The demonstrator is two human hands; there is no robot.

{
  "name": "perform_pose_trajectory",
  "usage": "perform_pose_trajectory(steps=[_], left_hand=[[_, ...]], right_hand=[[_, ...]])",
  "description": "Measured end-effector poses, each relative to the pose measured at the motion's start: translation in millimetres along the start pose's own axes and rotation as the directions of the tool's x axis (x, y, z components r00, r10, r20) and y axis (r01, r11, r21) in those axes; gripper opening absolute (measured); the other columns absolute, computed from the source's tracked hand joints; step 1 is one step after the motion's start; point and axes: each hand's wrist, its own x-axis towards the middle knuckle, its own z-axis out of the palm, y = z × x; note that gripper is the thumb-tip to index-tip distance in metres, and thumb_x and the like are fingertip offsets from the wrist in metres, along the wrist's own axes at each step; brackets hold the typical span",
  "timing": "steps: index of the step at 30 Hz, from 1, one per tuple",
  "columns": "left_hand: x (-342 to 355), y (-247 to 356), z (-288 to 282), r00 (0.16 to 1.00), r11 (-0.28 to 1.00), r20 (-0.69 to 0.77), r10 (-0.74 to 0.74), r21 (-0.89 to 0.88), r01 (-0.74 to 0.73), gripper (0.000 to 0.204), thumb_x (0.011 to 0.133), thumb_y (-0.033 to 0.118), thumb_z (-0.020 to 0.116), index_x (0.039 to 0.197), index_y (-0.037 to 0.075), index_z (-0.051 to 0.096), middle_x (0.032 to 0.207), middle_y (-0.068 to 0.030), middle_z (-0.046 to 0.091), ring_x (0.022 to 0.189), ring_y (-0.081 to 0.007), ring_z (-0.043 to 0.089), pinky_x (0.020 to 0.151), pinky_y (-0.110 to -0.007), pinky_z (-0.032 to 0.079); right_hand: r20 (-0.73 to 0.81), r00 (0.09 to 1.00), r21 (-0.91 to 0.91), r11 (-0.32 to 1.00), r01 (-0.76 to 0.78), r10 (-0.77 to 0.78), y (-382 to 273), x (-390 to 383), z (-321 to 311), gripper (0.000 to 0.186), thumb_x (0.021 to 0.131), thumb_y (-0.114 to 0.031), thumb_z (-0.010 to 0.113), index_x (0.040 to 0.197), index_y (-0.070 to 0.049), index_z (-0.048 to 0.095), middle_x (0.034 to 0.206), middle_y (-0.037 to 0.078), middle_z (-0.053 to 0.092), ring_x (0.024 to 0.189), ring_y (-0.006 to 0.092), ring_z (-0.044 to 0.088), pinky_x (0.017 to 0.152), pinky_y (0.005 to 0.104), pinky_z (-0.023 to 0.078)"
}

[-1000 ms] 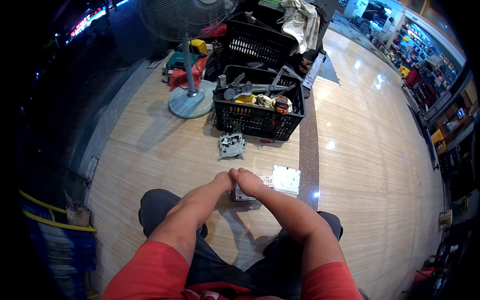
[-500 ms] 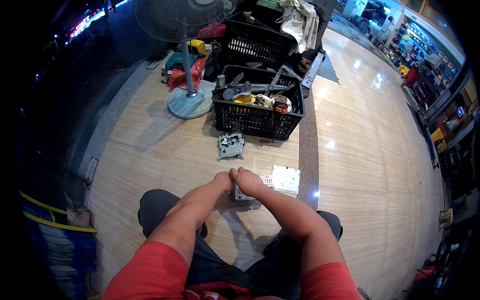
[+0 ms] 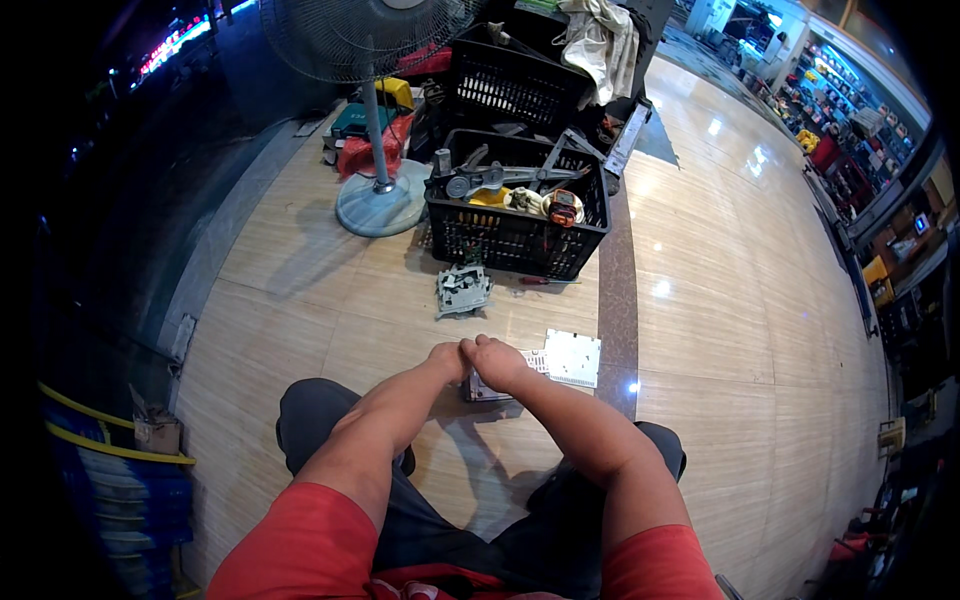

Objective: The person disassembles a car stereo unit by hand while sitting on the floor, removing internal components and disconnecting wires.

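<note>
A: Where was the unit (image 3: 489, 393)?
B: Apparently on the floor (image 3: 390, 310), partly hidden by the right hand (image 3: 495, 363), which met the left hand (image 3: 451, 362). A white panel (image 3: 574, 358) lay to its right.
A: Finger state?
B: Indeterminable; the hands hid the fingers.
A: Recommended practice?
B: Probably, the unit required firm bracing and even, square pressure.

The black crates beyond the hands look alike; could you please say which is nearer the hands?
The front crate, holding metal pieces and an orange device, is nearer; the rear crate stands behind it, farther from the hands.
</note>
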Motion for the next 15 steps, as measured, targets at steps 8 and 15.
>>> perform_pose_trajectory(steps=[8, 15], left_hand=[[1.6, 2.0, 1.9, 1.000, 0.999, 0.001, -0.011, -0.031, 0.011, 0.028, 0.086, 0.023, 0.053, 0.105, 0.008, 0.068, 0.113, -0.0177, 0.068, 0.107, -0.0308, 0.065, 0.090, -0.041, 0.052], [-1.0, 4.2, -1.0, 0.999, 0.999, -0.010, -0.033, -0.031, 0.032, 0.029, 0.087, 0.025, 0.053, 0.105, 0.009, 0.068, 0.114, -0.0162, 0.068, 0.108, -0.0301, 0.064, 0.091, -0.041, 0.052]], right_hand=[[0.089, 0.980, 0.016, 0.983, -0.181, 0.179, -4.7, -0.8, -6.9, 0.025, 0.091, -0.012, 0.047, 0.114, -0.004, 0.048, 0.104, 0.024, 0.061, 0.094, 0.0386, 0.066, 0.079, 0.0456, 0.054], [0.025, 0.996, 0.004, 0.996, -0.092, 0.091, -1.1, -2.3, -0.8, 0.026, 0.091, -0.013, 0.047, 0.116, -0.006, 0.050, 0.106, 0.021, 0.059, 0.098, 0.0375, 0.064, 0.081, 0.0443, 0.054]])
